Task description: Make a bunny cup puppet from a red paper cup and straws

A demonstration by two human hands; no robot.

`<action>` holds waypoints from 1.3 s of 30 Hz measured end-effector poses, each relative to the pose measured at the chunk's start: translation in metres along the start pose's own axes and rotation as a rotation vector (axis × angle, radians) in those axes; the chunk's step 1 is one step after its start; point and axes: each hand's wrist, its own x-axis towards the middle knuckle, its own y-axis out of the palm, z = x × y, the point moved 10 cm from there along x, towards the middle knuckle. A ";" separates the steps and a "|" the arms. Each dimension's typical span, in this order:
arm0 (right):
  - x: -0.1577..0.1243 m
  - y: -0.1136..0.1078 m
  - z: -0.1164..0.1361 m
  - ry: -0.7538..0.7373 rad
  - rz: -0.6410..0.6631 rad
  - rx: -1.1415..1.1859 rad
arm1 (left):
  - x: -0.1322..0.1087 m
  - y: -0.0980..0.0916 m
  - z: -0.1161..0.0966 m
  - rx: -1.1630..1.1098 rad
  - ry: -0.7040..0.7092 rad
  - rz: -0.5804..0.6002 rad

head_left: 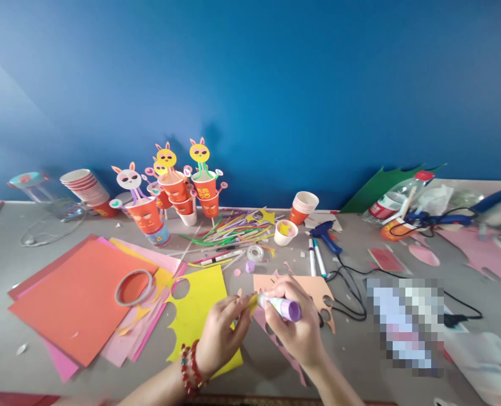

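Observation:
My right hand (290, 318) grips a glue stick (283, 307) with a purple end, its tip pointing left. Between the fingers of my left hand (225, 332) is a small yellow paper piece (253, 303), and the glue stick's tip meets it. Its exact shape is mostly hidden by the fingers. Under my left hand lies a yellow sheet (200, 299) with rounded cut-outs. A peach sheet (313, 287) with holes lies beneath and beyond my right hand. Just past the hands stands a small purple cap (250, 266), near a clear tape roll (255, 253).
Red cups with paper rabbit figures (146, 217) stand at the back left. Stacked colored sheets (77, 299) with a tape ring (133, 287) lie left. A blue glue gun (327, 235) with a black cord, two markers (319, 258) and a bottle (396, 197) are at right.

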 end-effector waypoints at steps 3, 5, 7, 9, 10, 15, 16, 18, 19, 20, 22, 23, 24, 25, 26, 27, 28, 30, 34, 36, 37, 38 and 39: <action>0.000 -0.001 0.002 -0.008 -0.003 0.001 | 0.000 0.000 0.000 0.013 0.000 -0.001; 0.000 0.000 0.001 -0.005 0.006 -0.006 | 0.001 0.000 0.001 0.003 -0.008 0.005; 0.001 0.001 -0.001 0.003 0.009 -0.015 | 0.001 0.001 0.001 -0.006 -0.011 0.010; 0.000 0.001 -0.002 0.004 0.005 -0.013 | 0.000 0.001 0.001 -0.001 -0.008 0.011; 0.000 0.001 -0.002 0.001 0.003 -0.008 | 0.000 0.001 0.001 0.004 -0.008 0.010; 0.001 0.002 -0.006 0.021 0.042 -0.026 | -0.003 0.000 0.006 -0.010 -0.025 0.013; 0.001 -0.001 -0.008 0.029 0.037 -0.036 | -0.003 -0.001 0.008 -0.020 -0.030 0.015; 0.002 -0.011 -0.012 0.035 -0.009 -0.051 | -0.003 -0.002 0.012 -0.038 -0.059 0.016; 0.002 -0.017 -0.014 0.035 -0.045 -0.053 | -0.003 -0.004 0.015 -0.051 -0.089 0.012; 0.001 -0.023 -0.017 0.039 -0.084 -0.049 | -0.003 -0.005 0.020 -0.068 -0.132 0.005; -0.002 -0.034 -0.029 0.102 -0.164 0.003 | -0.004 -0.007 0.031 -0.132 -0.248 -0.008; -0.005 -0.038 -0.041 0.181 -0.199 0.074 | -0.005 -0.007 0.038 -0.182 -0.311 -0.014; -0.010 -0.038 -0.057 0.291 -0.226 0.181 | -0.006 -0.007 0.043 -0.243 -0.371 -0.015; -0.017 -0.035 -0.073 0.421 -0.247 0.316 | -0.007 -0.006 0.048 -0.306 -0.424 -0.009; -0.025 -0.029 -0.089 0.553 -0.264 0.469 | -0.007 -0.006 0.052 -0.365 -0.469 0.002; -0.033 -0.022 -0.101 0.666 -0.282 0.614 | -0.006 -0.005 0.055 -0.408 -0.499 0.014; -0.039 -0.015 -0.110 0.751 -0.302 0.741 | -0.003 -0.006 0.056 -0.429 -0.516 0.032; -0.046 -0.005 -0.120 0.842 -0.341 0.917 | 0.008 -0.010 0.059 -0.391 -0.506 0.062; -0.055 0.007 -0.132 0.959 -0.399 1.108 | 0.047 -0.009 0.055 -0.131 -0.307 0.188; -0.062 0.011 -0.138 1.013 -0.435 1.175 | 0.063 0.004 0.054 -0.005 -0.194 0.295; -0.065 0.012 -0.140 1.029 -0.448 1.198 | 0.067 0.012 0.059 0.028 -0.195 0.349; -0.068 0.011 -0.142 1.035 -0.454 1.210 | 0.070 0.019 0.064 0.022 -0.213 0.389; -0.070 0.011 -0.144 1.036 -0.454 1.212 | 0.071 0.027 0.067 0.001 -0.227 0.419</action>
